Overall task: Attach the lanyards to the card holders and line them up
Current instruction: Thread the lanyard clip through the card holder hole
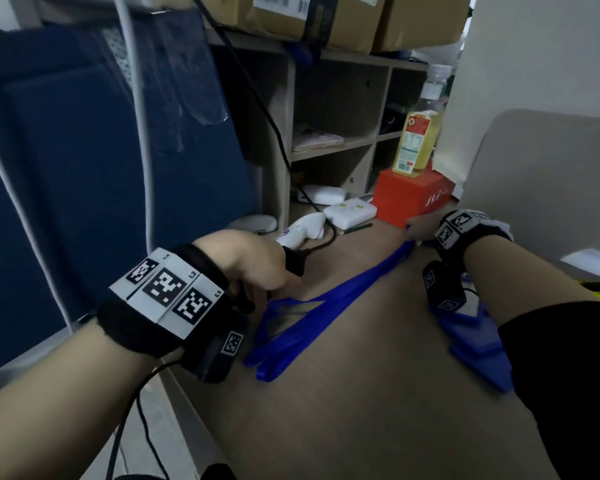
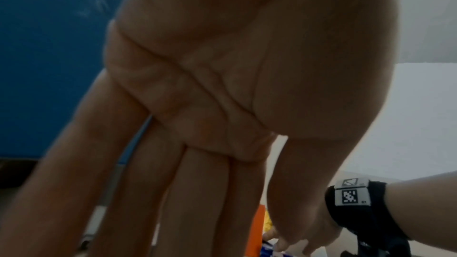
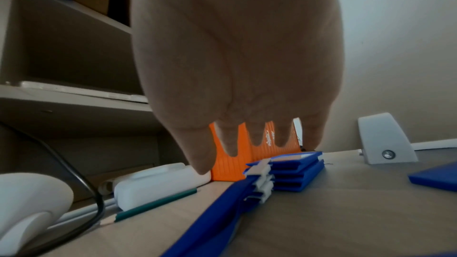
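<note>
Several blue lanyards (image 1: 343, 292) lie in a bundle across the wooden desk (image 1: 361, 410). Their loop ends (image 1: 281, 341) sit just right of my left hand (image 1: 274, 282). That hand points down at the desk with straight fingers (image 2: 197, 202) and holds nothing. The clip ends (image 3: 262, 179) join a stack of blue card holders (image 3: 294, 173) beside the orange box (image 3: 230, 169). My right hand (image 1: 418, 228) is over that stack, its fingers (image 3: 257, 136) straight. I cannot tell whether they touch it. Loose blue holders (image 1: 475, 337) lie under my right forearm.
Behind the lanyards lie a white handheld device with a black cable (image 1: 305, 230), a white charger (image 1: 350, 211), a pencil (image 3: 153, 204) and a bottle (image 1: 418, 140) on the orange box. A shelf unit (image 1: 326, 98) stands at the back, with a blue partition (image 1: 66, 168) on the left.
</note>
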